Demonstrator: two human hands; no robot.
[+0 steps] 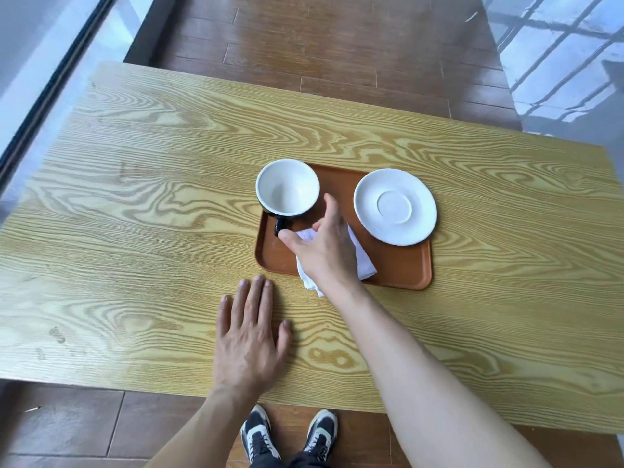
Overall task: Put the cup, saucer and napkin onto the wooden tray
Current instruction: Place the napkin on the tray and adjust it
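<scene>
Cup (287,188) sits far-left on the tray (398,265), saucer (395,206) far-right overhanging its edge, napkin (363,261) near-centre with a corner spilling onto the desk (135,197). My right hand (326,246) hovers over the napkin, fingers (332,206) loosely spread near the cup handle, gripping nothing; a careless move could tip the cup or drag the napkin off. Left hand (248,339) lies flat on the desk, fingers together, clear of everything.

My brown wooden tray (398,265) lies right of the frame's centre. On its upper left corner the cup (287,188) stands upright and empty, white inside, dark outside, handle pointing down-frame. The white saucer (395,207) sits on the upper right corner, overhanging the rim. The folded white napkin (363,261) lies mid-tray, its lower corner spilling over the near edge
</scene>
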